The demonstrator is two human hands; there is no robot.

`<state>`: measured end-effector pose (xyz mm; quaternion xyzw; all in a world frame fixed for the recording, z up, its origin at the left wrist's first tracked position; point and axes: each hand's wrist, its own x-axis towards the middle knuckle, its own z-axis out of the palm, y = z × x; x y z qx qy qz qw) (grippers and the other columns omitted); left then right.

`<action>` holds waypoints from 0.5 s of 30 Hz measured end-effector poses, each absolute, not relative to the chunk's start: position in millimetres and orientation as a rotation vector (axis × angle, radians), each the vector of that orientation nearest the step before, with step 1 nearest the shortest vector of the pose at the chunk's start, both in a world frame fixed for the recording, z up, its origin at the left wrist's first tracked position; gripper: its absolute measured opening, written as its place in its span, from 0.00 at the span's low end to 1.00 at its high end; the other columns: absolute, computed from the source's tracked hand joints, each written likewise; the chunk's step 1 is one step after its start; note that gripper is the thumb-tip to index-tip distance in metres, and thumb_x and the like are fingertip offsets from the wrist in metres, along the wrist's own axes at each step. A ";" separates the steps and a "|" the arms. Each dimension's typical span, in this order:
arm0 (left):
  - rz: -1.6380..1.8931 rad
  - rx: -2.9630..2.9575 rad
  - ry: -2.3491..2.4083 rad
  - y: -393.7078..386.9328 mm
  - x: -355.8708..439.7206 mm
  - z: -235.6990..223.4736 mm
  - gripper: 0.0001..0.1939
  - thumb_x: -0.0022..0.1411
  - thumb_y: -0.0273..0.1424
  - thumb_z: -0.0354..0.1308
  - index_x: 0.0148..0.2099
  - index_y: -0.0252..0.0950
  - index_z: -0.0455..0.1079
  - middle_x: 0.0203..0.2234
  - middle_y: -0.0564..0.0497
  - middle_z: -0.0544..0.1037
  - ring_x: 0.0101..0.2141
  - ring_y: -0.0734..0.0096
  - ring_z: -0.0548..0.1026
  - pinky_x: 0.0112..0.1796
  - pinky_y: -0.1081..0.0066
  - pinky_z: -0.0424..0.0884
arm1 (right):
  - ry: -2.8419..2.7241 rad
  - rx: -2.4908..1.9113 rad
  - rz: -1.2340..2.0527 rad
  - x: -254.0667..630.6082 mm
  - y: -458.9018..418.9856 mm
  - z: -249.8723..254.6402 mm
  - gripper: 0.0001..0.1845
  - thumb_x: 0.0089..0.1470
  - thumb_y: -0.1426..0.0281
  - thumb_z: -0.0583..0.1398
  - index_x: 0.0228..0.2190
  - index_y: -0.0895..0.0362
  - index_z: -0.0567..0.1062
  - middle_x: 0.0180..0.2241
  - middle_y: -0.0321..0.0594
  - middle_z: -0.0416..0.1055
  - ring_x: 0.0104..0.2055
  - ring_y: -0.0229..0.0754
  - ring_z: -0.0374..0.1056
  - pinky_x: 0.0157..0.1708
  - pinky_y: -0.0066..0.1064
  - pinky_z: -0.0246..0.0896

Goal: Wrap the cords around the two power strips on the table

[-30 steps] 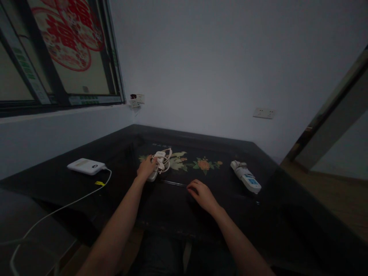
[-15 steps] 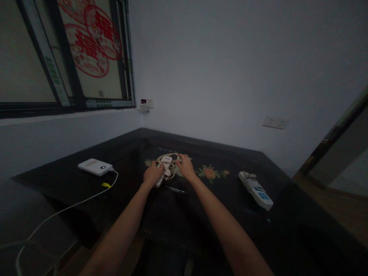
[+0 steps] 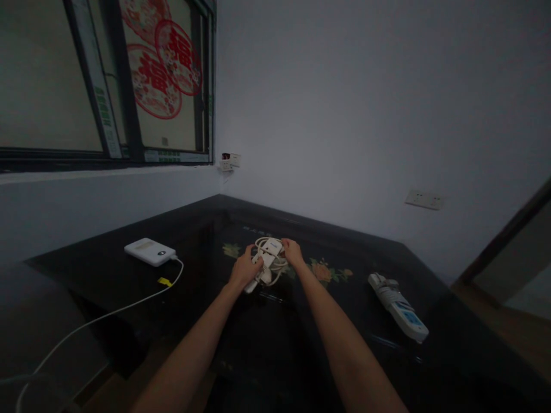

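Note:
A white power strip with its cord coiled round it [image 3: 267, 259] is held just above the black table [image 3: 129, 287]. My left hand [image 3: 244, 271] grips its near left end, fingers wrapped round it. My right hand [image 3: 293, 252] is closed on its far right side, by the coiled cord. Both forearms reach forward from the bottom of the view. A flower pattern [image 3: 327, 271] shows on the tabletop to the right of my hands.
A white power bank [image 3: 150, 251] lies at the left with a white cable [image 3: 107, 314] running off the table's near edge. A second white and blue power strip [image 3: 398, 305] lies at the right. Wall sockets [image 3: 424, 199] sit on the back wall; a window [image 3: 103, 80] is at the left.
My right hand has moved from the table's middle over to the corded power strip and closed on it. Both hands now hold it, slightly raised. The camera has turned left.

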<state>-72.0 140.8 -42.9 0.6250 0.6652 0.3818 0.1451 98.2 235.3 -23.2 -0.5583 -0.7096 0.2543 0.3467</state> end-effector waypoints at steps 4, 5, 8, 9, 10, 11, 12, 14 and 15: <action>1.191 1.831 1.827 136.6 -66.5 -41.7 0.29 0.59 0.37 0.51 0.62 0.37 0.54 0.41 0.41 0.77 0.45 0.57 0.75 0.44 0.65 0.67 | -1.802 -1.476 0.820 105.9 232.7 -25.2 0.18 0.59 0.65 0.57 0.49 0.58 0.68 0.48 0.44 0.67 0.45 0.44 0.68 0.42 0.42 0.67; 1.215 1.838 1.810 135.4 -65.2 -41.1 0.30 0.59 0.37 0.52 0.62 0.38 0.53 0.41 0.42 0.77 0.44 0.57 0.75 0.44 0.65 0.68 | -1.797 -1.479 0.850 107.4 231.5 -24.9 0.18 0.59 0.64 0.57 0.49 0.58 0.68 0.48 0.44 0.67 0.45 0.44 0.68 0.42 0.42 0.67; 1.292 1.835 1.781 132.6 -62.1 -40.4 0.31 0.59 0.36 0.52 0.64 0.38 0.50 0.43 0.44 0.77 0.43 0.59 0.76 0.43 0.66 0.68 | -1.802 -1.484 0.907 109.9 228.0 -22.3 0.18 0.58 0.64 0.57 0.48 0.58 0.68 0.48 0.44 0.67 0.45 0.45 0.68 0.42 0.42 0.67; 1.313 1.825 1.779 132.2 -61.3 -40.7 0.31 0.59 0.35 0.51 0.64 0.38 0.50 0.43 0.44 0.76 0.43 0.60 0.76 0.43 0.66 0.68 | -1.809 -1.483 0.916 109.7 227.0 -21.4 0.18 0.58 0.64 0.57 0.48 0.59 0.68 0.48 0.44 0.67 0.45 0.45 0.68 0.42 0.42 0.67; 1.330 1.811 1.781 132.2 -60.8 -41.4 0.31 0.59 0.34 0.51 0.64 0.37 0.50 0.44 0.44 0.76 0.43 0.60 0.76 0.44 0.67 0.68 | -1.816 -1.481 0.920 108.6 226.2 -20.6 0.18 0.58 0.64 0.58 0.48 0.59 0.68 0.48 0.44 0.67 0.45 0.45 0.68 0.42 0.42 0.67; 1.343 1.796 1.786 132.5 -60.4 -42.2 0.31 0.59 0.33 0.50 0.64 0.37 0.50 0.44 0.44 0.76 0.43 0.61 0.76 0.44 0.67 0.68 | -1.823 -1.477 0.922 106.7 225.5 -20.0 0.18 0.58 0.64 0.58 0.48 0.59 0.69 0.49 0.43 0.67 0.45 0.46 0.68 0.42 0.42 0.67; 1.352 1.781 1.791 133.1 -60.2 -43.3 0.30 0.59 0.32 0.50 0.64 0.37 0.50 0.45 0.45 0.76 0.43 0.61 0.75 0.44 0.67 0.68 | -1.830 -1.469 0.922 103.9 225.0 -19.8 0.18 0.58 0.64 0.58 0.48 0.59 0.69 0.49 0.43 0.67 0.45 0.46 0.68 0.42 0.41 0.67; 1.357 1.751 1.809 135.3 -60.5 -45.7 0.30 0.59 0.31 0.49 0.64 0.37 0.51 0.45 0.45 0.76 0.44 0.62 0.75 0.45 0.67 0.68 | -1.838 -1.449 0.919 96.1 224.5 -20.5 0.18 0.58 0.64 0.58 0.48 0.59 0.69 0.49 0.43 0.67 0.46 0.46 0.68 0.42 0.42 0.67; 1.354 1.733 1.821 136.9 -61.1 -47.0 0.30 0.60 0.30 0.49 0.64 0.38 0.51 0.46 0.46 0.75 0.44 0.63 0.75 0.45 0.67 0.68 | -1.839 -1.437 0.918 91.5 224.5 -21.3 0.18 0.58 0.64 0.58 0.48 0.59 0.69 0.49 0.43 0.67 0.45 0.46 0.68 0.42 0.42 0.67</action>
